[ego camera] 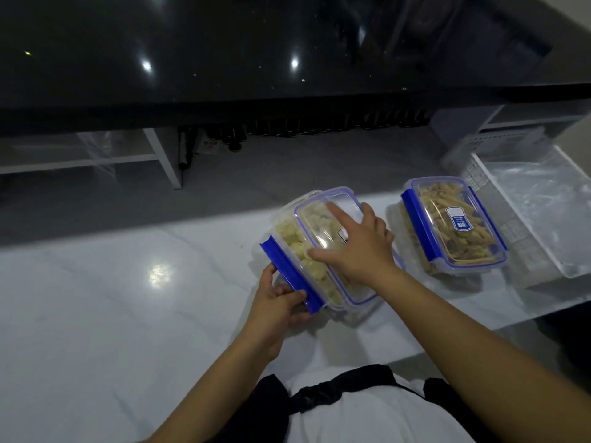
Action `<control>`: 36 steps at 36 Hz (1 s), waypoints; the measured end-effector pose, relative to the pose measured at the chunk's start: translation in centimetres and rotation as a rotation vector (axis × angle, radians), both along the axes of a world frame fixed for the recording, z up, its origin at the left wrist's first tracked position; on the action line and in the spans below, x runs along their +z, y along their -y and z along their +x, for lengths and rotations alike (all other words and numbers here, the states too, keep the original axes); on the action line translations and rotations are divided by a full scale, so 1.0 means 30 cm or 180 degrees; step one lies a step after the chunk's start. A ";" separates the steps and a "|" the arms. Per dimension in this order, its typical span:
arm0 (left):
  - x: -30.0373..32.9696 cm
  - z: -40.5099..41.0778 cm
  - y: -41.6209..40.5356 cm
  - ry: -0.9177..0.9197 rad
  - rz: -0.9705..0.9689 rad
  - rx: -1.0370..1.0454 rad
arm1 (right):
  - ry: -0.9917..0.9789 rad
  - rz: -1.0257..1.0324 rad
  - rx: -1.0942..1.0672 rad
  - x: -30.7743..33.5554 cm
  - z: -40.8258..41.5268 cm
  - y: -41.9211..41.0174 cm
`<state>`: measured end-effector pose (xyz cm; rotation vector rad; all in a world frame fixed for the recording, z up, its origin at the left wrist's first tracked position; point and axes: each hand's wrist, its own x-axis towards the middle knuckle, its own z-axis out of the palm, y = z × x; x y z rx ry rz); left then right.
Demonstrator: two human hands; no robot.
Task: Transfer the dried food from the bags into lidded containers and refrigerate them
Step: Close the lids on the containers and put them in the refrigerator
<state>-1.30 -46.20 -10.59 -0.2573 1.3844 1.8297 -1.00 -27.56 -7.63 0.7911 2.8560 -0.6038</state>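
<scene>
A clear container (289, 231) full of pale yellow dried food sits on the white counter (128, 298). Its lid (323, 219) lies askew on top, and food shows along the left side. My right hand (355, 247) rests flat on the lid, fingers spread. My left hand (276, 302) pinches the blue clip (287, 273) on the container's near left side. To the right stands a second container (454, 228) of yellow strip-shaped food, its lid on with a blue clip down its left side.
A clear plastic bag (540, 199) lies in a white perforated basket (473, 167) at the counter's right end. Beyond the counter are a grey floor, a row of dark bottles (287, 127) and a black glossy worktop (256, 52). The counter's edge runs close to my body.
</scene>
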 end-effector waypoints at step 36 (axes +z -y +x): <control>0.007 0.013 -0.076 -0.1345 -0.0460 0.0083 | 0.0749 -0.0504 0.0526 0.023 -0.071 0.013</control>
